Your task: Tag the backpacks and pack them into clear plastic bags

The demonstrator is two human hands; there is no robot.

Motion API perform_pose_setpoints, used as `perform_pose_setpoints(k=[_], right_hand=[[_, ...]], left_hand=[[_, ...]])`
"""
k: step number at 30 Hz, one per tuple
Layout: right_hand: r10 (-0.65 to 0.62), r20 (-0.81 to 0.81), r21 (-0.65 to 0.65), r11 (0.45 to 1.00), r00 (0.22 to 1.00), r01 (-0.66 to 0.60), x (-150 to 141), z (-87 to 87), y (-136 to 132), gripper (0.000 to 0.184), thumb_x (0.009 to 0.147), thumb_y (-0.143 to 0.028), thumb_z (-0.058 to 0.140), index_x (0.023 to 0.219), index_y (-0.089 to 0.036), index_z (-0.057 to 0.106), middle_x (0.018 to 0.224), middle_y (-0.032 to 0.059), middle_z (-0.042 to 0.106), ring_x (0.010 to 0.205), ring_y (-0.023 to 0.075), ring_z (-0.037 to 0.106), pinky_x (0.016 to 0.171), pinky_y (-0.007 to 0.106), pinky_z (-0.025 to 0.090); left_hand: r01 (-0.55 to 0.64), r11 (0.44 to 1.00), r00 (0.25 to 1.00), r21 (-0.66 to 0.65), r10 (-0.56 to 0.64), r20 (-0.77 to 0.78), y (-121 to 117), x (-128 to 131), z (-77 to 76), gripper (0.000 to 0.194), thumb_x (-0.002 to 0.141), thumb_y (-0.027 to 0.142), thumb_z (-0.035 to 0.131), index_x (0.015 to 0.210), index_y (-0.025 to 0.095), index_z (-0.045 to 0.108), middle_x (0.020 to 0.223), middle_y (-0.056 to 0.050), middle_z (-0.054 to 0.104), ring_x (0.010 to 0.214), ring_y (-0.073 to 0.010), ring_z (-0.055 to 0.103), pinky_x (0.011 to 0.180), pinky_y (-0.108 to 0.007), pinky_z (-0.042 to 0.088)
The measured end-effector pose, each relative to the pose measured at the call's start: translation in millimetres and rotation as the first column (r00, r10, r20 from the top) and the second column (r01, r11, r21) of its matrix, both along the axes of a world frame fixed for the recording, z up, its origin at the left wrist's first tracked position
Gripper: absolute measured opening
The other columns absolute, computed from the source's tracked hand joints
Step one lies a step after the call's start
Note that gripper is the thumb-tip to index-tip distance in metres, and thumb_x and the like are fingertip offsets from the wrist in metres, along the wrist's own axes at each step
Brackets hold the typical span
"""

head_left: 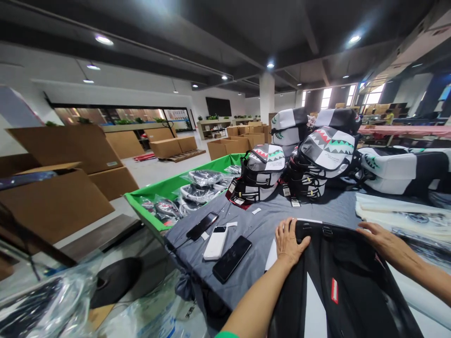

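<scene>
A backpack (347,277) lies in front of me with its black back panel upward, bearing a red-edged label and a white strip. My left hand (291,244) grips its top left edge, the fingers over the white side and the thumb on the black panel. At the upper right edge, my right hand (378,237) is curled on the same bag, with some of its fingers hidden. Beyond it, stacked backpacks (326,152) with a toothed mouth print stand on the grey-covered table (260,234), paper tags hanging from them.
Left of the bag lie a black phone (231,258), a white power bank (215,242) and another phone (202,226). A green-lined bin (148,213) holds bagged goods. Clear plastic packaging (398,216) lies at right. Cardboard boxes (59,202) stand at left.
</scene>
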State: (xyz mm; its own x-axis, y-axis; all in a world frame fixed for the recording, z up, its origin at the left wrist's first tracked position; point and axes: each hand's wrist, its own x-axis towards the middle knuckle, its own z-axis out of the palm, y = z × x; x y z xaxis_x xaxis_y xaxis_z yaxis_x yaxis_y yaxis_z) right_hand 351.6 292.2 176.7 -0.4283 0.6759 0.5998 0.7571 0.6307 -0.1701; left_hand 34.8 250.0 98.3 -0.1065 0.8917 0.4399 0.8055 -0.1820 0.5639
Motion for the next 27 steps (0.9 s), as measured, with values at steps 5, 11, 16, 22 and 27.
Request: perform_pose_setpoints(k=[5, 11, 16, 22, 27], right_hand=[[-0.215, 0.097, 0.107, 0.973, 0.972, 0.205, -38, -42.2, -24, 0.046, 0.099, -0.053, 0.04, 0.106, -0.02, 0.071, 0.091, 0.0127, 0.066, 0.085, 0.0293, 0.065, 0.081, 0.045, 0.056], [-0.265, 0.187, 0.418, 0.893, 0.946, 0.168, -45, -69.1, -36, 0.029, 0.102, -0.031, 0.043, 0.107, -0.016, 0.067, 0.101, 0.0143, 0.069, 0.1, 0.0277, 0.061, 0.089, 0.04, 0.051], [-0.165, 0.232, 0.386, 0.92, 0.959, 0.065, -32, -83.4, -49, 0.028, 0.103, -0.029, 0.044, 0.116, -0.015, 0.064, 0.104, 0.0122, 0.067, 0.102, 0.0257, 0.061, 0.089, 0.037, 0.051], [-0.118, 0.398, -0.096, 0.981, 0.91, 0.169, -37, -91.2, -27, 0.018, 0.096, -0.024, 0.055, 0.108, -0.019, 0.068, 0.105, 0.0089, 0.067, 0.1, 0.0235, 0.061, 0.085, 0.034, 0.051], [-0.165, 0.444, -0.146, 0.956, 0.881, 0.253, -47, -91.1, 13, 0.011, 0.094, -0.02, 0.057, 0.094, -0.019, 0.068, 0.1, 0.009, 0.066, 0.097, 0.0232, 0.06, 0.082, 0.032, 0.05]], left_hand=[[0.297, 0.951, 0.941, 0.084, -0.277, -0.192, 17, -5, 19.6, 0.054, 0.085, 0.035, 0.071, 0.134, 0.02, 0.055, 0.134, -0.011, 0.058, 0.126, -0.0285, 0.052, 0.113, -0.049, 0.043], [0.323, 0.929, 0.92, 0.183, -0.263, -0.29, -1, -2, -1.6, 0.047, 0.088, 0.035, 0.067, 0.13, 0.016, 0.054, 0.121, -0.013, 0.061, 0.117, -0.0293, 0.056, 0.106, -0.049, 0.048], [0.384, 0.92, 0.882, 0.082, -0.339, -0.327, -29, -9, -9.0, 0.044, 0.086, 0.038, 0.071, 0.121, 0.016, 0.058, 0.113, -0.012, 0.062, 0.109, -0.0289, 0.057, 0.1, -0.046, 0.05], [0.353, 0.891, 0.868, -0.284, -0.425, -0.255, 18, -4, -7.9, 0.043, 0.082, 0.05, 0.075, 0.11, 0.018, 0.066, 0.113, -0.01, 0.063, 0.112, -0.0297, 0.056, 0.103, -0.044, 0.045], [0.261, 0.902, 0.911, -0.344, -0.347, -0.221, 63, 8, -5.6, 0.042, 0.09, 0.053, 0.066, 0.112, 0.017, 0.066, 0.114, -0.011, 0.064, 0.115, -0.0308, 0.057, 0.103, -0.046, 0.046]])
